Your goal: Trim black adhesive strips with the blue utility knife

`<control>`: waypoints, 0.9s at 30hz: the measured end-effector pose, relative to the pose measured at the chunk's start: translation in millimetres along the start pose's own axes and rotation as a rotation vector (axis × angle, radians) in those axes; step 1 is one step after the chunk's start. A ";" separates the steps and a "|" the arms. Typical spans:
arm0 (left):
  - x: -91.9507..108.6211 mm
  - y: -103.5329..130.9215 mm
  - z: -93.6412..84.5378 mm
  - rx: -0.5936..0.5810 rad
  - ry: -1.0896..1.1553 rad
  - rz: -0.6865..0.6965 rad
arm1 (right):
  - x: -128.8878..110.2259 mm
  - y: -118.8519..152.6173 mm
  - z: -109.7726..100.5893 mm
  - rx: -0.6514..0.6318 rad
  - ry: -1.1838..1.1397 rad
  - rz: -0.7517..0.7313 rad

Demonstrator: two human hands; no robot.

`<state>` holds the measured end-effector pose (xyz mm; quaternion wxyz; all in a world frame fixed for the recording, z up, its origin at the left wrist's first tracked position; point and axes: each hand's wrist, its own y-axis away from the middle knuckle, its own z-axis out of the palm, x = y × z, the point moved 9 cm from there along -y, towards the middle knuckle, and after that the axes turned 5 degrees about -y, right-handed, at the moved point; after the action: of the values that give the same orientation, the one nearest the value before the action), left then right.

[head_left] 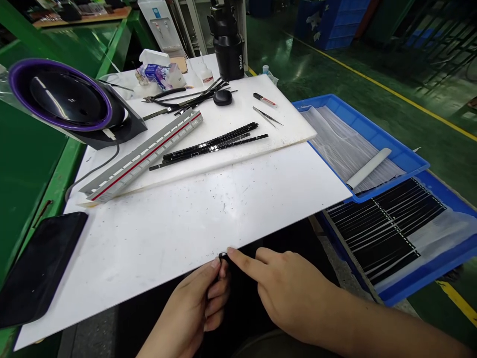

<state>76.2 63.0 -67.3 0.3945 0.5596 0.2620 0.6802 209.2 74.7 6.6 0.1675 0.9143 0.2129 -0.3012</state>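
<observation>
At the table's front edge, my left hand pinches a small dark piece between thumb and fingers, its other fingers curled. The index finger of my right hand points at this piece, its tip touching or almost touching it; the other fingers are bent, and whether they hold anything is hidden. Farther back, several black strips lie on a white foam board. A grey plastic rail with a red line rests slantwise to their left.
A purple-rimmed fan and a phone are at the left. Tweezers, pliers, a black case and a large bottle stand or lie farther back. Blue trays with black strips and white sheets are at the right.
</observation>
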 end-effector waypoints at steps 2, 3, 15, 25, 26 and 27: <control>0.1 0.1 -0.6 0.004 -0.026 0.000 | -1.5 -1.1 -0.4 -0.002 0.004 -0.011; 0.0 0.3 -1.0 0.012 -0.038 -0.004 | -1.8 -1.7 -0.2 -0.006 0.010 -0.012; -1.9 1.4 -1.9 0.076 -0.062 0.005 | -0.4 -4.8 11.4 -0.005 0.129 0.021; 3.1 -0.2 -1.2 0.083 -0.079 0.041 | -2.8 -2.8 10.3 0.024 0.187 0.047; 3.4 -0.1 -1.2 0.078 -0.076 0.044 | -2.0 -2.8 10.1 0.018 0.173 0.050; 3.6 -0.2 -1.2 0.070 -0.076 0.046 | -1.3 -2.8 10.2 0.008 0.152 0.051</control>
<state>74.8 66.2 -65.7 0.3685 0.6045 0.2575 0.6576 202.1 72.3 -0.9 0.1546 0.9403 0.2006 -0.2273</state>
